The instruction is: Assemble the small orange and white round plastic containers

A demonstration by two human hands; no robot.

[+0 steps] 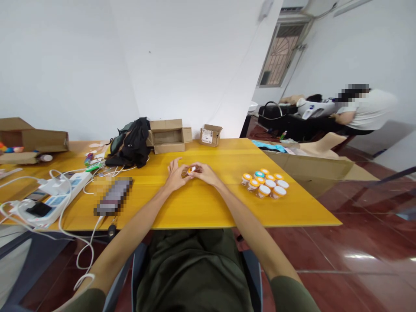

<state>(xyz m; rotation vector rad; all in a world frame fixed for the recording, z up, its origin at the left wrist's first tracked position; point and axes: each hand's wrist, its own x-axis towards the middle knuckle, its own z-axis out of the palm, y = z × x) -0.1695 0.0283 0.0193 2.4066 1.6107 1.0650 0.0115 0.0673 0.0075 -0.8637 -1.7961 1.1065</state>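
Observation:
Over the middle of the yellow table, both my hands meet around a small clear jar (184, 172) with an orange-rimmed lid (191, 170). The thumb side of my left hand (176, 177) grips the jar's body, while its outer fingers stick out to the side. On the lid side, my right hand (206, 174) pinches with its fingertips. Fingers cover part of the jar, and I cannot make out whether the lid sits fully on it. To the right stands a cluster of several similar jars (264, 183) with white-topped lids, mostly orange-rimmed and one teal.
On the left lie a phone (114, 196), a power strip (66, 197) and tangled white cables. A black bag (133, 145) and cardboard boxes (167, 135) line the table's back. Beyond the right edge, a large carton (302, 169) stands near a seated person (367, 110).

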